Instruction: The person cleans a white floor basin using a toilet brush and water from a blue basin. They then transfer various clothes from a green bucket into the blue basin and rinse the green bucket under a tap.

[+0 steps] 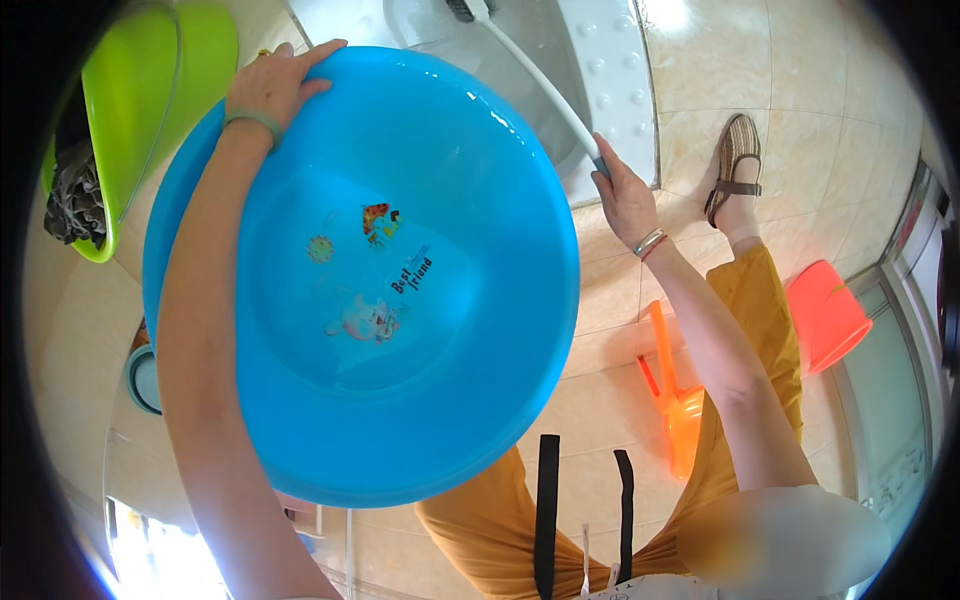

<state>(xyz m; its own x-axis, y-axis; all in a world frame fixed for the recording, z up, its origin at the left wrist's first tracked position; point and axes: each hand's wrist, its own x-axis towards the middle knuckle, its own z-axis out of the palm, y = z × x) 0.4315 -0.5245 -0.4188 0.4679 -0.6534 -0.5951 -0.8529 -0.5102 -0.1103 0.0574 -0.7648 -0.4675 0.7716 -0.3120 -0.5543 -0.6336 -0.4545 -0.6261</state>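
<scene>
A large round blue plastic basin (470, 340) with cartoon prints on its bottom fills the middle of the view, its inside facing me. At its far left rim my left hand (268, 88) grips the edge, and my left forearm crosses the basin's left side. In my right hand (630, 198) is a long brush (545, 85) with a white handle and a grey grip end. Its dark bristled head is at the top edge, over a white squat toilet (610, 75). The basin hides part of that toilet.
A bright green tub (150, 95) at the far left holds dark wet-looking cloth (78, 190). On the tiled floor are an orange dipper (685, 410) by my right leg, a coral-red bucket (828, 318) and a small grey-blue bowl (144, 382). A glass door (890, 390) stands at the right.
</scene>
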